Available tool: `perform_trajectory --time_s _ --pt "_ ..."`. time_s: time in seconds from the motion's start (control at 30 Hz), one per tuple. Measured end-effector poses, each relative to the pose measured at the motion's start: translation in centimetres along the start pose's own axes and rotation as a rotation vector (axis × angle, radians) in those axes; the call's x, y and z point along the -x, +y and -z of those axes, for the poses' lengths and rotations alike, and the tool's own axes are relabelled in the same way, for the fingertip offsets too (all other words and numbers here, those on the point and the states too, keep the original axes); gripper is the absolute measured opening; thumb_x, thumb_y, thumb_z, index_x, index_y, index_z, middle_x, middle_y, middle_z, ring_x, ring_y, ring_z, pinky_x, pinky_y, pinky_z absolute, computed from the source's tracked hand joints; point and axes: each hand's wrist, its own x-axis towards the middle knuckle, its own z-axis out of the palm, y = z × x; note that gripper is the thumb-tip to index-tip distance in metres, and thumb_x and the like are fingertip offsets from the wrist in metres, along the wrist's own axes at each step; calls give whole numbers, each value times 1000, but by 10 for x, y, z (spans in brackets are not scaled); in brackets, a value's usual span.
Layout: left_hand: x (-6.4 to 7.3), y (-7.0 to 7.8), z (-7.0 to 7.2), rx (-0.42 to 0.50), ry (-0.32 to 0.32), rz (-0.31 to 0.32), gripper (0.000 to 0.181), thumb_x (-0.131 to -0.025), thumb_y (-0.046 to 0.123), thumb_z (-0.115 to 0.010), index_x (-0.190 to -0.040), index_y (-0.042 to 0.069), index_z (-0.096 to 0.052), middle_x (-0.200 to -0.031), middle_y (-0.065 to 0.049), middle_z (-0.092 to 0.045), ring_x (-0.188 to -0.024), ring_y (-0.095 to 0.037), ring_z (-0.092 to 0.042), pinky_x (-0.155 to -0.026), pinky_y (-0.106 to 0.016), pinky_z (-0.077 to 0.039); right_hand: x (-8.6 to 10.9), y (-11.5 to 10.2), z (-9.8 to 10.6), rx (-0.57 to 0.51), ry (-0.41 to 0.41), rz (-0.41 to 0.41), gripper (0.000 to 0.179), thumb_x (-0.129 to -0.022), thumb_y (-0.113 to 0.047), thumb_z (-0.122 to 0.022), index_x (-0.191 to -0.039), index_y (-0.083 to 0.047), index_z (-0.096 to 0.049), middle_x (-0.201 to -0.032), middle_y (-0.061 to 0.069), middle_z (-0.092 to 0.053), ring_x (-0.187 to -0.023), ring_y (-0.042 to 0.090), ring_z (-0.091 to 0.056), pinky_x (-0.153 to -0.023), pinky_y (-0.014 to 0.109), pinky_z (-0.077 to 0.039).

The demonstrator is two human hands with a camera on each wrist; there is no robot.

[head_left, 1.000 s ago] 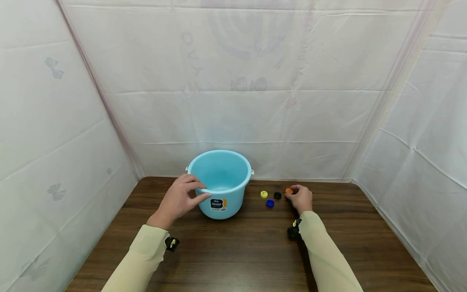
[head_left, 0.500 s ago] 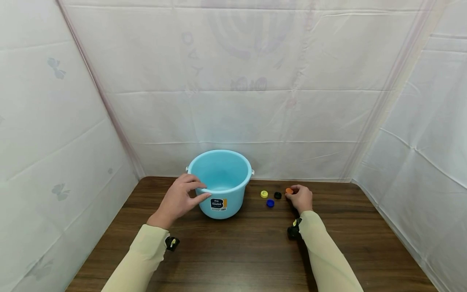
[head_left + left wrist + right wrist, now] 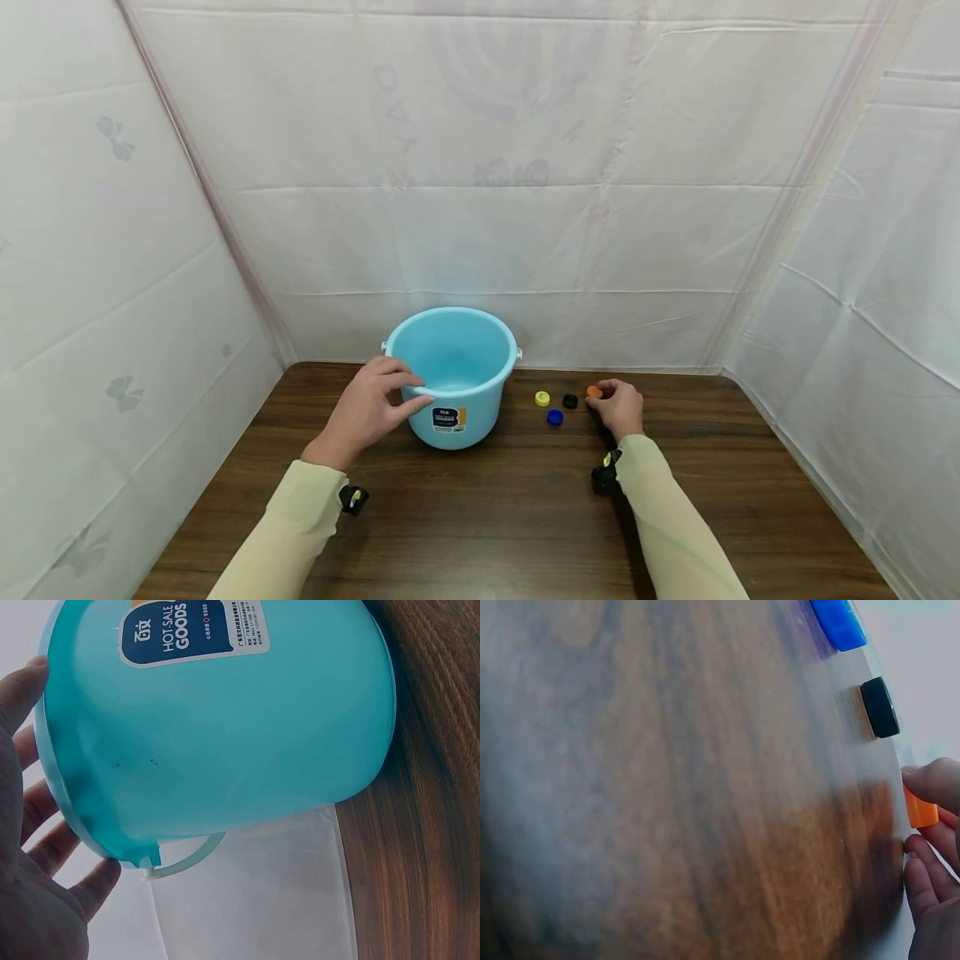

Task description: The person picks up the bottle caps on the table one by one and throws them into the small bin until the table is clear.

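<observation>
A light blue plastic bucket (image 3: pixel 483 414) stands upright at the back of the table. My left hand (image 3: pixel 362 414) holds its near left rim, with the thumb outside and the other fingers over the edge; the left wrist view shows this hand (image 3: pixel 37 885) at the rim beside the label (image 3: pixel 193 631). To the right, my right hand (image 3: pixel 622 408) pinches an orange bottle cap (image 3: pixel 594 392) between thumb and fingers, low at the table. Beside it lie a black bottle cap (image 3: pixel 571 402), a blue bottle cap (image 3: pixel 555 417) and a yellow bottle cap (image 3: pixel 542 399).
The dark wood table (image 3: pixel 480 525) ends at the back against a white sheet (image 3: pixel 637 275). More white sheeting (image 3: pixel 112 275) hangs on the left and right sides. A pale bucket handle (image 3: pixel 191 860) hangs at the bucket's far side.
</observation>
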Motion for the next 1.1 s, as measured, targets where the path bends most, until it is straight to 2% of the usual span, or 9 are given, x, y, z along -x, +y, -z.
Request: perform_trajectory --time_s 0.67,1.1 --pt "1 0 1 4 -1 -4 24 -81 33 -88 -95 15 -81 -97 1 -70 -100 -20 -59 -90 -45 -56 6 -8 7 -70 10 -4 39 -89 -13 -80 -123 2 -69 -118 23 -71 -109 37 -68 -97 51 -54" --pt "2 -1 0 -5 2 -9 24 -81 34 -88 -95 16 -81 -96 2 -70 -99 -19 -59 -89 -45 -56 12 -16 9 -102 19 33 38 -87 -13 -81 -122 1 -71 -115 22 -73 -104 33 -70 -90 46 -57"
